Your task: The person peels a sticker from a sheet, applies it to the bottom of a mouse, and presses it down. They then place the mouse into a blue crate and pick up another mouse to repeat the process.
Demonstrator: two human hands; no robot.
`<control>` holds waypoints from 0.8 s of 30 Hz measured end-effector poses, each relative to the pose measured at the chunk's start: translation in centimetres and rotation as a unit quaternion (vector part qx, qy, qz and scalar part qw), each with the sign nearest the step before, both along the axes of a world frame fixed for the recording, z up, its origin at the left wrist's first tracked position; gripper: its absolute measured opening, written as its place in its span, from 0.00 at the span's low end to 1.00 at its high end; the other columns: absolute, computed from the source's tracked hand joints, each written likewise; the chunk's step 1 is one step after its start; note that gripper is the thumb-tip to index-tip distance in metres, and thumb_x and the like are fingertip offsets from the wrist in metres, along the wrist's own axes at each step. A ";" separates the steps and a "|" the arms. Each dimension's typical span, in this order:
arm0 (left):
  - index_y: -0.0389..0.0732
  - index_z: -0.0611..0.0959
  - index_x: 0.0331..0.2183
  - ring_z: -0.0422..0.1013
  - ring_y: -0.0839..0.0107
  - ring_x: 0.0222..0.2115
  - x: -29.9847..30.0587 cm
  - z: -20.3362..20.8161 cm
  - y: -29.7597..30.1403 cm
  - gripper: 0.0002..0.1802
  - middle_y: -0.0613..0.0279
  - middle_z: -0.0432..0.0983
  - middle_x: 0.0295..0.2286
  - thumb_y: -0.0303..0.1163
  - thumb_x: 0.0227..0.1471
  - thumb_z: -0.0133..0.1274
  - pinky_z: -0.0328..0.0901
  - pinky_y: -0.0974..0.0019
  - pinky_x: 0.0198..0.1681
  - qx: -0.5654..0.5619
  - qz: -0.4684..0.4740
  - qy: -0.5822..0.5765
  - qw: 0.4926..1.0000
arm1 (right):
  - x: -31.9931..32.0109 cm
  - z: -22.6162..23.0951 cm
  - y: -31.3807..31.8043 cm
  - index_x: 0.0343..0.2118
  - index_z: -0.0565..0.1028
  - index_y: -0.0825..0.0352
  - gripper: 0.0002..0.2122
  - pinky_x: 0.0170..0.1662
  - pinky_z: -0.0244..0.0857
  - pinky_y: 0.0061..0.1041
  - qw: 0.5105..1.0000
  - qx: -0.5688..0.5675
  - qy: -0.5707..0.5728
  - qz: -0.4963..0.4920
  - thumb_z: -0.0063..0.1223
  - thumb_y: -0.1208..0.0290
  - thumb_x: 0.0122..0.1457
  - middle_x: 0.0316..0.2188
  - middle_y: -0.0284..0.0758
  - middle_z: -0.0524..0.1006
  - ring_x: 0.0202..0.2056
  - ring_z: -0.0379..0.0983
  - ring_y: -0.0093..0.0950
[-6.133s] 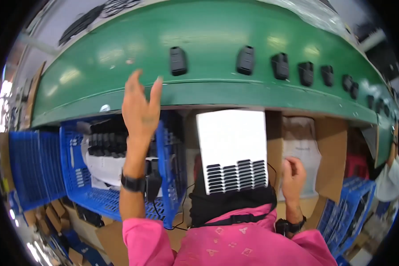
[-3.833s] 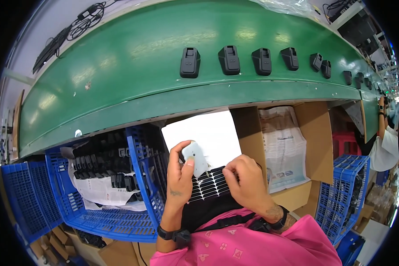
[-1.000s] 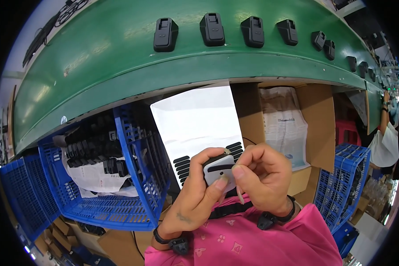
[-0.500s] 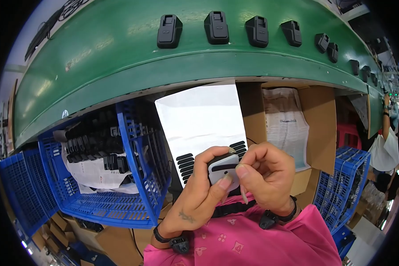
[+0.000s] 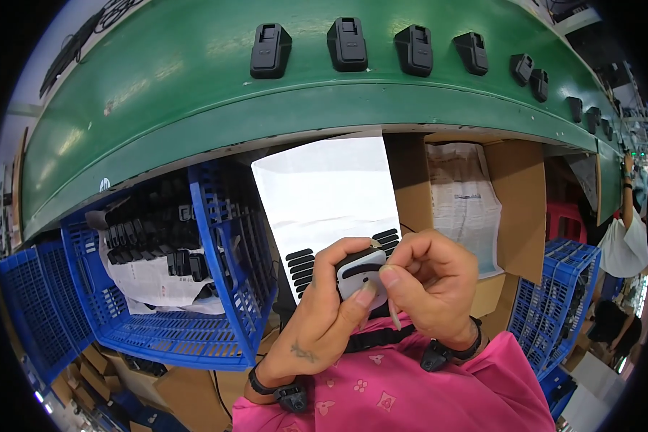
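My left hand (image 5: 317, 324) is wrapped round a small light-grey device (image 5: 349, 291) with rounded corners and a dark edge. Its thumb presses on the grey face. Across the upper part of that face runs a black strip (image 5: 360, 269), bowed in a curve. My right hand (image 5: 435, 295) pinches the strip's right end between thumb and forefinger; the fingertips partly cover that end. Just behind my hands is a white sheet (image 5: 327, 191) carrying several black rounded strips (image 5: 300, 268) in two stacks near its lower end.
A green work surface (image 5: 180, 86) crosses the far side, bearing a row of black cradle-shaped units (image 5: 348, 47). On the left, a blue crate (image 5: 173, 349) holds black parts (image 5: 133, 234) and paper. A cardboard box (image 5: 518, 194) and another blue crate (image 5: 565, 288) are right. A person's arm (image 5: 628, 191) shows far right.
The black strip has gone from nearly straight to bowed, as my right fingers shift slightly left with its end. The black units on the green surface have moved a little to the left.
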State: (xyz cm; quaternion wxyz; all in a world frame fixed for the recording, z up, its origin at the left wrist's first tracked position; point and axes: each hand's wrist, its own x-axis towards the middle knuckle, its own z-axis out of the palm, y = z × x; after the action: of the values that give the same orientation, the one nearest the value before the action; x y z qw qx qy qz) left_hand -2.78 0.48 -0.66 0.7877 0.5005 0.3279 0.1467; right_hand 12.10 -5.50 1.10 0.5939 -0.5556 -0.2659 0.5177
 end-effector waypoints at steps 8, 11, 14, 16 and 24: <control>0.36 0.55 0.55 0.64 0.78 0.28 0.0 -0.1 -0.1 0.24 0.58 0.67 0.37 0.26 0.58 0.41 0.62 0.74 0.31 0.036 0.001 -0.002 0.999 | 0.3 -0.4 0.2 0.30 0.68 0.77 0.04 0.23 0.68 0.15 1.000 0.017 0.015 0.001 0.50 0.83 0.56 0.22 0.35 0.76 0.23 0.75 0.18; 0.36 0.55 0.54 0.64 0.78 0.27 0.2 -0.1 -0.1 0.24 0.58 0.66 0.36 0.26 0.58 0.41 0.62 0.74 0.31 0.053 0.000 0.001 0.999 | 0.4 -0.6 0.1 0.30 0.67 0.76 0.04 0.23 0.67 0.14 1.000 -0.006 0.004 -0.001 0.50 0.82 0.56 0.22 0.35 0.76 0.23 0.74 0.17; 0.36 0.56 0.54 0.64 0.78 0.27 0.3 -0.1 -0.2 0.24 0.58 0.66 0.36 0.26 0.58 0.41 0.62 0.74 0.31 0.063 0.001 0.003 0.998 | 0.4 -0.9 0.0 0.29 0.67 0.75 0.04 0.22 0.66 0.14 1.000 0.005 -0.001 -0.004 0.51 0.82 0.56 0.21 0.34 0.76 0.23 0.73 0.16; 0.36 0.56 0.54 0.64 0.78 0.27 0.3 -0.2 -0.4 0.24 0.58 0.66 0.36 0.26 0.58 0.41 0.62 0.74 0.30 0.061 0.009 0.006 0.998 | 0.3 -1.1 0.0 0.28 0.67 0.73 0.04 0.21 0.63 0.13 1.000 0.003 -0.012 -0.007 0.51 0.83 0.56 0.21 0.33 0.74 0.20 0.70 0.14; 0.37 0.54 0.55 0.66 0.75 0.27 0.2 -0.8 -0.4 0.24 0.55 0.67 0.37 0.30 0.60 0.40 0.63 0.72 0.31 -0.024 0.019 -0.017 0.999 | 0.5 -1.6 -0.2 0.26 0.66 0.70 0.06 0.19 0.56 0.11 0.998 -0.048 -0.043 -0.008 0.51 0.83 0.56 0.21 0.31 0.71 0.18 0.64 0.11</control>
State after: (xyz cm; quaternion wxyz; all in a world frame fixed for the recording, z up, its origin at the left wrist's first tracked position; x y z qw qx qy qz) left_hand -2.58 0.13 -1.43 0.8019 0.4726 0.3274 0.1627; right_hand 12.59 -5.68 -0.51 0.5587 -0.6075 -0.2608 0.5008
